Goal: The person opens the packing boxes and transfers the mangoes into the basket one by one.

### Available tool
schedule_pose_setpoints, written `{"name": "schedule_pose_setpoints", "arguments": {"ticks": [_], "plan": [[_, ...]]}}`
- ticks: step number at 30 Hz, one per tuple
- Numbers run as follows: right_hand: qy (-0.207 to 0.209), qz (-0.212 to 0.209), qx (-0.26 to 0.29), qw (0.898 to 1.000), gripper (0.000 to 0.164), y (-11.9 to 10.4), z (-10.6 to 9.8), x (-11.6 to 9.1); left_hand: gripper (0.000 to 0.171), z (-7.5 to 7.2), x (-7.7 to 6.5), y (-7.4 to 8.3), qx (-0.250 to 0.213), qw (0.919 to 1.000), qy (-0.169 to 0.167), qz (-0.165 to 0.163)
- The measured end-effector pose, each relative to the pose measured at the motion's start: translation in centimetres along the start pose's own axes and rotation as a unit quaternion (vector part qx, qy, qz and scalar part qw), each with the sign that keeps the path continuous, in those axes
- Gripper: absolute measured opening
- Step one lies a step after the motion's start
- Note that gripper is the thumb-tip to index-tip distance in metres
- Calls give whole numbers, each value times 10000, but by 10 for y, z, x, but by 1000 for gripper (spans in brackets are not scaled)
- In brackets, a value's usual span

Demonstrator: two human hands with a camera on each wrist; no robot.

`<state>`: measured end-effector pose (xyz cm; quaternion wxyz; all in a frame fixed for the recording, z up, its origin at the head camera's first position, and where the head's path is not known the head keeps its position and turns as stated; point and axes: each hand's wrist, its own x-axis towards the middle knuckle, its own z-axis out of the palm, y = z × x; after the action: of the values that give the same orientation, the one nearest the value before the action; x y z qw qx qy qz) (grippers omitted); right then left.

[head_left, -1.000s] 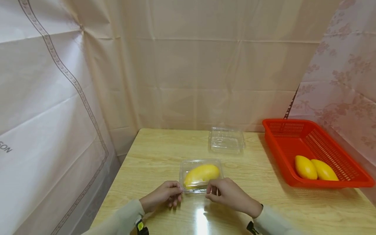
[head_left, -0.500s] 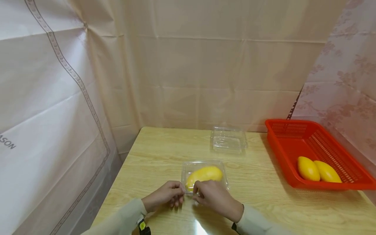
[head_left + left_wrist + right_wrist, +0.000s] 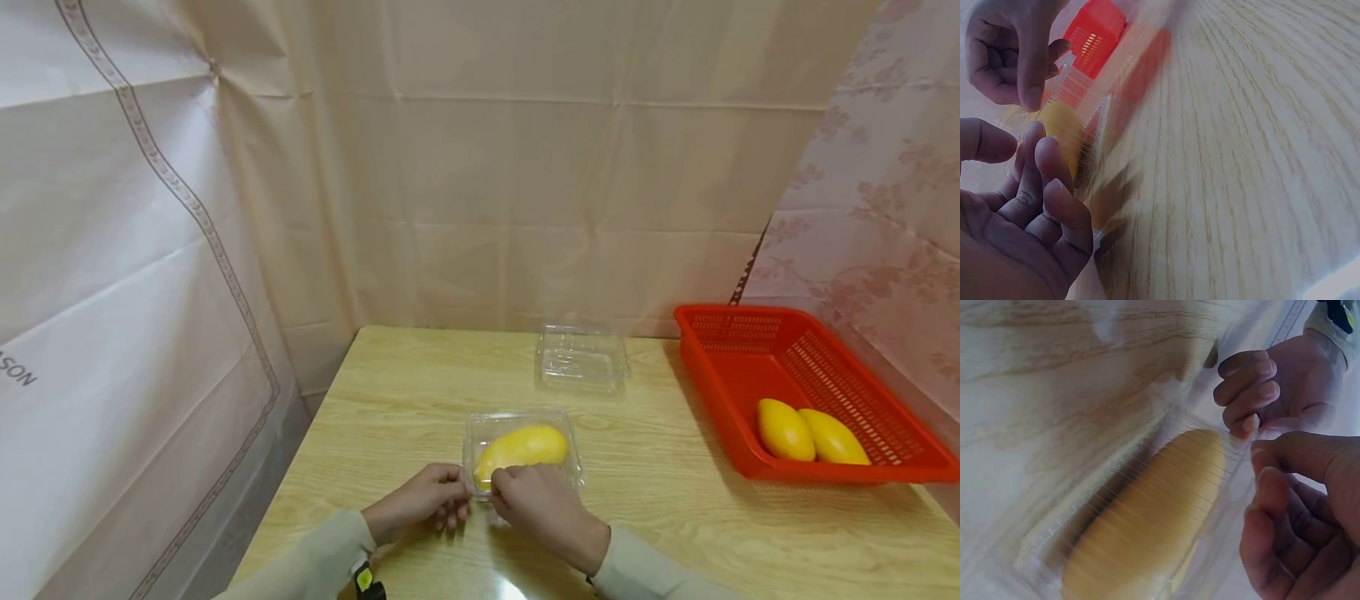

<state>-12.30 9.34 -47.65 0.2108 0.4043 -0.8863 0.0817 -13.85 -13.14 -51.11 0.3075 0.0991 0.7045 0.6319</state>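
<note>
A yellow mango [image 3: 528, 444] lies inside a clear plastic clamshell box [image 3: 483, 425] near the front middle of the table. My left hand [image 3: 422, 500] pinches the box's front left corner between thumb and index finger, its other fingers loosely bent below. Just right of it, my right hand [image 3: 546, 510] pinches the front edge with thumb and fingertips, its back covering part of that edge in the head view. From the right wrist, the mango [image 3: 1147, 512] shows through the ridged plastic, and both hands' fingertips meet close together at the corner.
Another clear plastic box [image 3: 581, 362] stands at the back of the wooden table [image 3: 397, 375]. To the right is a red basket [image 3: 705, 400] holding two more mangoes [image 3: 786, 429]. Cloth sheets [image 3: 495, 183] hang behind and at the sides.
My right hand has slid left along the box's front edge, from the right part toward my left hand, and its wrist now sits lower. The left hand has stayed at the corner.
</note>
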Motion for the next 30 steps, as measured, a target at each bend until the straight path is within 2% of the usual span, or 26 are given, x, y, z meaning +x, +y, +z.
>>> {"name": "schedule_pose_setpoints", "arguments": {"ticks": [8, 15, 19, 22, 30], "plan": [[25, 100, 710, 9974, 20, 5, 5, -1, 18, 0, 2, -3, -106, 9999, 42, -87], [103, 94, 1089, 9940, 19, 9, 9, -1, 30, -1, 3, -6, -127, 9999, -26, -20], [321, -131, 916, 9952, 23, 11, 12, -2, 25, -2, 4, -5, -137, 9999, -57, -16], [465, -335, 562, 9968, 28, 12, 12, -3, 23, -2, 4, -3, -115, 9999, -69, -4], [227, -448, -351, 9981, 33, 18, 4, -8, 29, -4, 4, -2, -112, 9999, -47, 30]]}}
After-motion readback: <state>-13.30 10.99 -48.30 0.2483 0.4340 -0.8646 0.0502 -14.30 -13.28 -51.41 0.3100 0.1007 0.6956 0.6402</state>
